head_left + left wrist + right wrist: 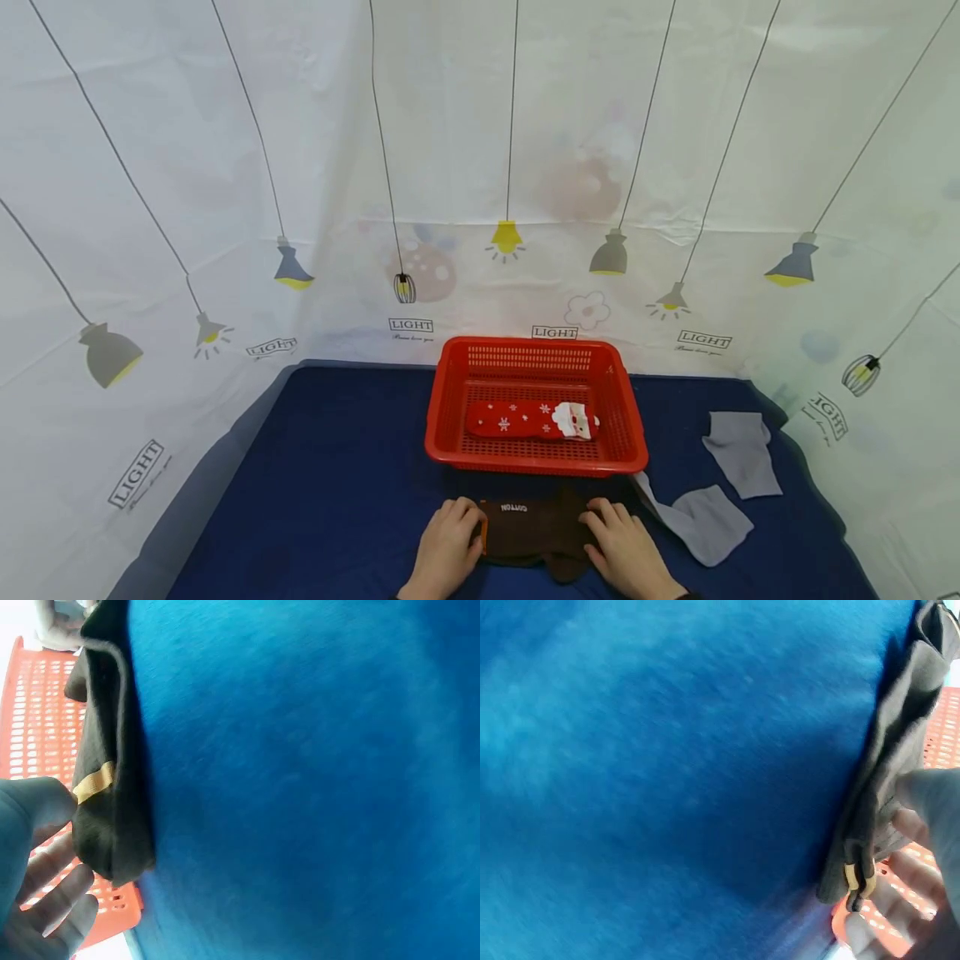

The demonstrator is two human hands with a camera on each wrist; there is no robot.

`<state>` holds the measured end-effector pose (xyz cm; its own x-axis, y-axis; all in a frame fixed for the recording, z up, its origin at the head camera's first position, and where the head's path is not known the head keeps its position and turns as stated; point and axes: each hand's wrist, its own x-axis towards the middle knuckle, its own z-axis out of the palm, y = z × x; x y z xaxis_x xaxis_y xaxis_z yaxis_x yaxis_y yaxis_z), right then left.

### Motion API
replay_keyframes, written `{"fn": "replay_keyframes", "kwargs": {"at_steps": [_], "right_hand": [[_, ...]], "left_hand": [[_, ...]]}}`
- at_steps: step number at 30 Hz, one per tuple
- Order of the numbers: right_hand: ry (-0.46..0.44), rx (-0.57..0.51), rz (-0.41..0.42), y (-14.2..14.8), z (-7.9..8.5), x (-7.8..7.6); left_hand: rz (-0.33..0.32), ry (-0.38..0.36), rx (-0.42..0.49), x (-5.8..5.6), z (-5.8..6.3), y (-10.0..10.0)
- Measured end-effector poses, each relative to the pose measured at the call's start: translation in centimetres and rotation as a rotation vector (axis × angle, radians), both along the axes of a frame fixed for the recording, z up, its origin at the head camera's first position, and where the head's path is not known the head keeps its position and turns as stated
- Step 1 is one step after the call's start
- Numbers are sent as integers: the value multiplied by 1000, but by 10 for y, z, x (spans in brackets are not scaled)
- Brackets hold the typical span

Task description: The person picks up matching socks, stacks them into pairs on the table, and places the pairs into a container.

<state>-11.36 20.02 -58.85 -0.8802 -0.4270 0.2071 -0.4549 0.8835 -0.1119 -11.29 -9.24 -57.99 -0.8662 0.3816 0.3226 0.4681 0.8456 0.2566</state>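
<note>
The head picture is clear, with soft light on the white wall (450,125) and dim blue cloth (337,467). Both wrist pictures are blurry: the cloth glows brighter, a shadow runs beside the sock (896,735), and white glare fills the left one's upper left corner.

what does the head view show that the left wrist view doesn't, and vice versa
Only the head view: the red Santa-print sock, grey fabric pieces and COTTON lettering on the brown fabric.
Only the left wrist view: the open gap between that fabric's layers.
Both: the red basket, brown fabric, its orange band, blue cloth, left hand, right hand.
</note>
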Motion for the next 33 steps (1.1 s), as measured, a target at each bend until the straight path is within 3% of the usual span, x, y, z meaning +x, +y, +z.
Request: {"fn": "replay_keyframes", "kwargs": {"at_steps": [6,15,27,33], "right_hand": [[-77,31,-26,2,-5,2],[-125,42,-15,8,-5,1],[-99,34,70,13,-6,3],[-36,28,73,10,-8,2]], "left_hand": [[-11,-70,-44,2,-10,1],[-11,-129,-58,3,-11,-2],[-14,-121,-85,1,-12,-1],[0,-80,-115,-4,-13,2]]}}
